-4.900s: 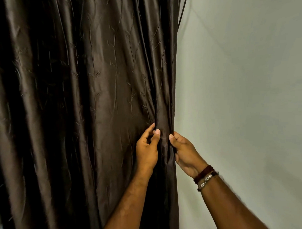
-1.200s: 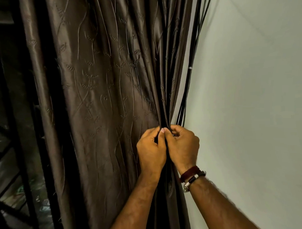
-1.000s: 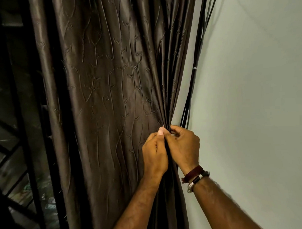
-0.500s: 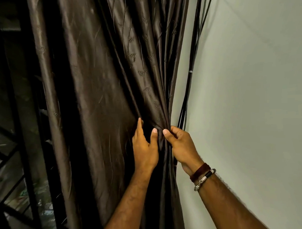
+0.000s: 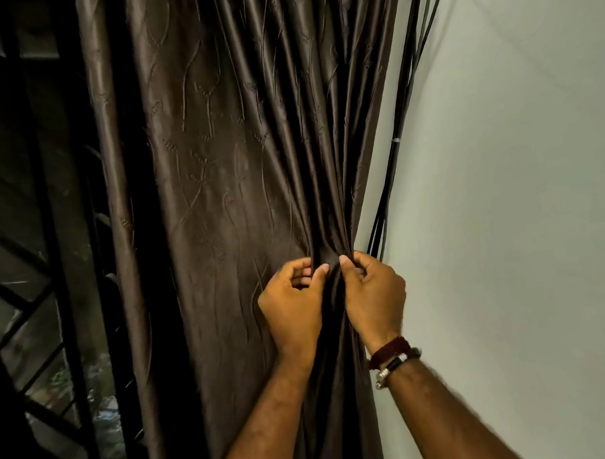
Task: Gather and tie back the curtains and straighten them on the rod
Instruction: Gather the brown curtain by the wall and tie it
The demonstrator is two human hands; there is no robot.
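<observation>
The dark brown curtain (image 5: 231, 183) is bunched into tight pleats at its right edge, beside the pale wall (image 5: 517, 221). That bunch is pinched between the left hand (image 5: 292, 307) and the right hand (image 5: 373, 295), whose curled fingers and thumbs are closed on the fabric from either side.

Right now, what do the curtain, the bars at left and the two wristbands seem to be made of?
Curtain: woven fabric with a satin-like sheen and a raised stem-and-leaf pattern; the fibre cannot be told. Bars at left: probably dark painted metal, straight and rigid. Wristbands on the right wrist: a dark red band, seemingly thread or cord, and a black band with shiny, metal-looking silver beads.
</observation>
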